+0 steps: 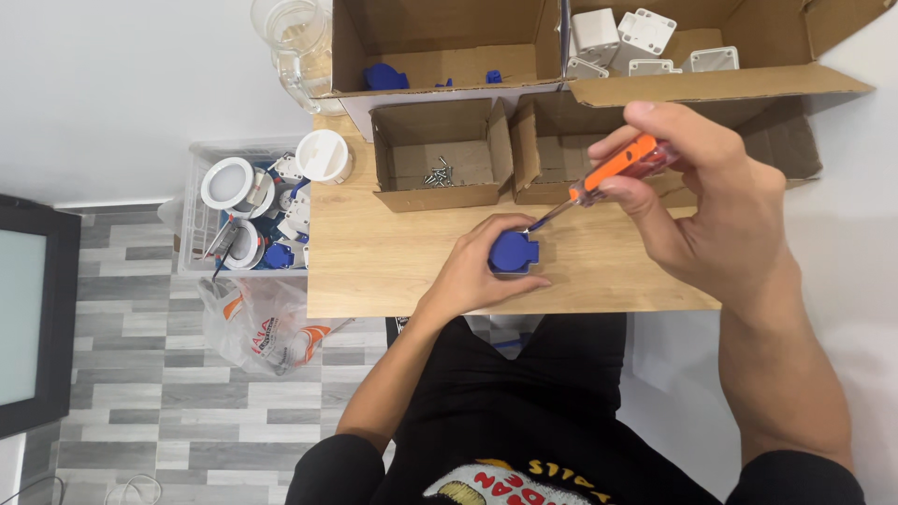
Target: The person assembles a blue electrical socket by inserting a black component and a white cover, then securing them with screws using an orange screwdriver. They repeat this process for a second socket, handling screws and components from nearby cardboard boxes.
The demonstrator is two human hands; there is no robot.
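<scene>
So the blue plastic socket part sits flat on the wooden surface, close to its near edge and roughly midway along it. The left hand pins it down – fingers curled snug around its left and near sides, thumb along the front. The right hand has its fingers closed on the orange-handled screwdriver, shaft angled down so the tip meets the top of the blue part.

Looks like a light, rigid moulded piece, probably a bit slick, so I'd guess it wants to spin or skate under a driver – gripping its side walls like this seems the sensible hold.

Further back toward the far edge: a small open cardboard box with loose screws, another beside it, and bigger boxes behind holding blue and white parts. Off the left edge, a clear crate of white fittings on the floor.
</scene>
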